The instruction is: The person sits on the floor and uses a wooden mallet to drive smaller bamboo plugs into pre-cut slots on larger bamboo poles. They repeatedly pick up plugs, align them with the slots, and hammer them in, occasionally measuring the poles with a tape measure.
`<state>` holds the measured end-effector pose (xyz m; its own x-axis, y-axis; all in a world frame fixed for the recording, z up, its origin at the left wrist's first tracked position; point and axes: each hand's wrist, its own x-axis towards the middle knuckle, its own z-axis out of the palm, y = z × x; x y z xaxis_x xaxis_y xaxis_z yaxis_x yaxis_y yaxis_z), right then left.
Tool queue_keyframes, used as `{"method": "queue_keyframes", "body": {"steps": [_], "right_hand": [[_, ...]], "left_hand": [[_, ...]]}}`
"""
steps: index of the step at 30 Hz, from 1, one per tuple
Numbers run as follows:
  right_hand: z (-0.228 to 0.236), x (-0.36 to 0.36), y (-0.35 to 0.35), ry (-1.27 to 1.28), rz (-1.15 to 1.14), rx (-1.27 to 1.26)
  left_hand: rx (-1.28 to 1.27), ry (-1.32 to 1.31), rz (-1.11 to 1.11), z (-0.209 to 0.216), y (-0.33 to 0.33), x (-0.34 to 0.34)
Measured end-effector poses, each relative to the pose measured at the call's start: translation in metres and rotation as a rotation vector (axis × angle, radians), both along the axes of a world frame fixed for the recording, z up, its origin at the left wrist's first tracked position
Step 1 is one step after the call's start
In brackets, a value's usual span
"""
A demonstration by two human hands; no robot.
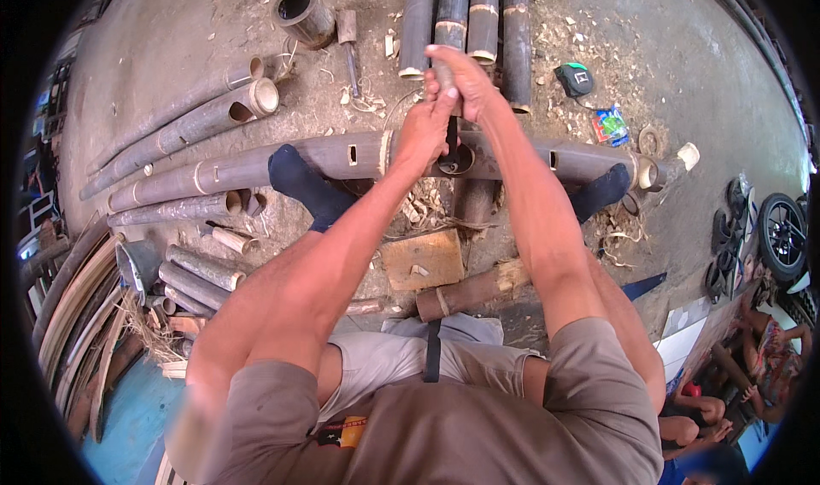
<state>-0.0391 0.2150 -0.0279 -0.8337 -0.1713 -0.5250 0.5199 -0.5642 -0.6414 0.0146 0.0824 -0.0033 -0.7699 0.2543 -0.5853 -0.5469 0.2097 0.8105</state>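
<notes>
A long brown bamboo pole (325, 158) lies crosswise in front of me, with small rectangular slots and a larger round opening (462, 158) in its wall. Into that opening points the dark blade of a chisel (452, 130). Wrapped round its wooden handle is my left hand (425, 128), closed, thumb upward. Higher on the same handle, my right hand (472, 83) is closed too, one finger stretched across the top. The blade's tip is partly hidden by the opening's rim. My feet in dark socks, the left (299, 173) and the right (603, 190), rest against the pole.
Several bamboo lengths (418, 23) lie beyond my hands, others at left. A second chisel (348, 49), a bamboo cup (304, 17) and a tape measure (574, 80) are on the shaving-strewn floor. A wooden board (423, 260) lies between my legs. People sit at lower right.
</notes>
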Motion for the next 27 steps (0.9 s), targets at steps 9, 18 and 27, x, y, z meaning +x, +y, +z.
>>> {"method": "queue_keyframes", "body": {"steps": [9,18,27], "right_hand": [[0.036,-0.001,-0.086,0.186,0.775,0.168],[0.020,0.010,-0.111,0.226,1.049,0.201],[-0.001,-0.011,0.020,0.020,-0.162,1.023]], "left_hand": [[0.094,0.056,0.637,0.018,-0.008,0.073],[0.207,0.077,0.823,0.006,0.004,0.094],[0.201,-0.166,0.007,0.014,0.021,-0.009]]}}
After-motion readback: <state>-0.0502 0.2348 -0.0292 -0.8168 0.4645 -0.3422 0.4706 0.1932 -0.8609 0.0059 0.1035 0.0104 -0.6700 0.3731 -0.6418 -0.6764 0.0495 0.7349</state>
